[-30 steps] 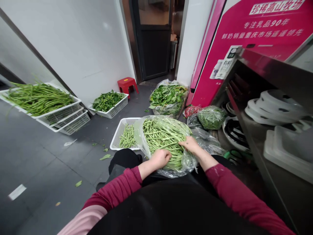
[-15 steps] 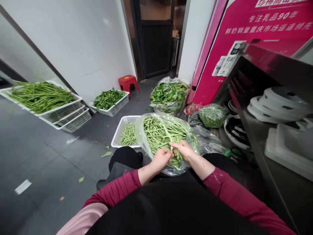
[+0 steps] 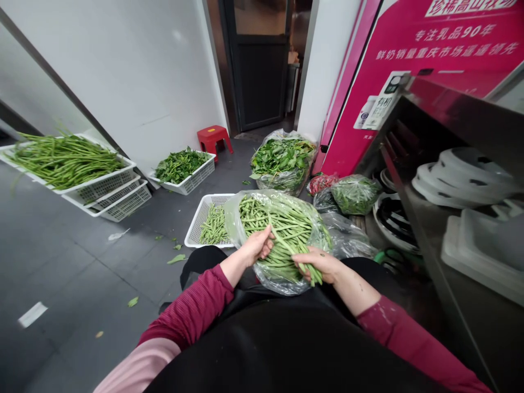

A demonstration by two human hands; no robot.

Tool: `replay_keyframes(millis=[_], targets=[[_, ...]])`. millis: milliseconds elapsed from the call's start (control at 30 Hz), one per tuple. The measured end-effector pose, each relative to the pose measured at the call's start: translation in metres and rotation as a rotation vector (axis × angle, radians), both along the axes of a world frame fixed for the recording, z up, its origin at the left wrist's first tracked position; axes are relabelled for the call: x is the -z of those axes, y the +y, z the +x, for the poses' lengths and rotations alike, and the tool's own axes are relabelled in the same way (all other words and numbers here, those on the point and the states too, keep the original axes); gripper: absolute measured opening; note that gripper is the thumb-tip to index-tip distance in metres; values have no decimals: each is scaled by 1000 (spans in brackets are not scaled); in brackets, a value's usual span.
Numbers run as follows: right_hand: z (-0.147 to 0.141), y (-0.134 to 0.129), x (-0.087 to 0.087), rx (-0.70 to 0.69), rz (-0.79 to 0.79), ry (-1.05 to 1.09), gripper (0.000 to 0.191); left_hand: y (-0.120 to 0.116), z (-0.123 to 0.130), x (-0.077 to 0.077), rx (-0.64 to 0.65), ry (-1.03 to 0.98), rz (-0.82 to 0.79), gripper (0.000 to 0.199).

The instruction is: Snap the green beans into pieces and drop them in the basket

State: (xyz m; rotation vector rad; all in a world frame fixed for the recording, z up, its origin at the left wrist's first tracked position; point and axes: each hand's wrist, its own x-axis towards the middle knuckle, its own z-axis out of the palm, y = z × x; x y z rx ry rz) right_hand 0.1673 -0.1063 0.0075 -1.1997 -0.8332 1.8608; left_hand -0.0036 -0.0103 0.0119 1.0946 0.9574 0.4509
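A clear plastic bag (image 3: 234,215) full of long green beans (image 3: 292,215) sits open at my lap. My right hand (image 3: 321,262), at the bag's near right side, is closed round several beans whose ends poke out below the fingers. One longer bean (image 3: 281,241) slants up from it to my left hand (image 3: 258,244). The fingers of my left hand are pinched at that bean's upper end, over the bag's left part. Beyond the left rim of the bag, a white basket (image 3: 196,221) holds short pieces of green bean (image 3: 213,225).
Stacked white baskets (image 3: 108,183) with long green stems stand at left. Leafy greens fill another basket (image 3: 192,183) and a bag (image 3: 282,158) ahead. A red stool (image 3: 214,136) is by the doorway. A metal shelf (image 3: 434,245) with white containers closes the right side.
My hands have moved apart: the left went up and left, the right slightly right and down. A long bean now stretches between them, and more beans show in my right hand.
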Motion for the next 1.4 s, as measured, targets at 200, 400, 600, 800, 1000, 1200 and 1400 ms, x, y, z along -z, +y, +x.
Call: replay_keyframes(millis=[200,400,600,800,1000,1200,1400], targets=[[-8,-9,2,76,-22,202,20,0,16,-1,-49,-292,-110,28],[-18,-6,10,232,-148,431,16,-22,22,-3,-84,-404,21,30],[-27,-12,8,339,-139,439,17,-31,14,-10,-158,-235,274,28],[-23,3,14,630,-183,377,21,-61,6,-37,-29,-110,663,23],[-25,2,12,309,-292,412,31,-61,15,-20,85,-283,61,34],[-27,-9,13,207,-231,517,18,-44,1,-6,56,-338,-70,49],[-22,-12,10,103,-277,529,18,-6,-8,-21,8,-448,-117,31]])
